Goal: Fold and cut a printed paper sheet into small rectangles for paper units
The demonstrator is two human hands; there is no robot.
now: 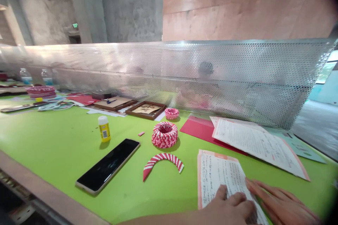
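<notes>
A sheet of paper (210,175) with a pink border and rows of dark writing lies on the green table at the lower right. My left hand (232,205) rests on it, fingers apart and slightly bent, pressing on the surface. Along the paper's right edge, my right hand (283,202) lies with its fingers stretched out and their tips touching that edge. Its far side is cut off by the frame. Left of the paper is a curved strip of folded red-and-white paper (163,157). Behind that sits a ring (165,140) of similar folded pieces.
A phone (109,165) and a yellow glue stick (104,130) are at left. More written sheets (253,140) overlap a red sheet (196,130). Wooden frames (146,109) and a smaller ring (171,113) sit near a perforated metal screen (237,77).
</notes>
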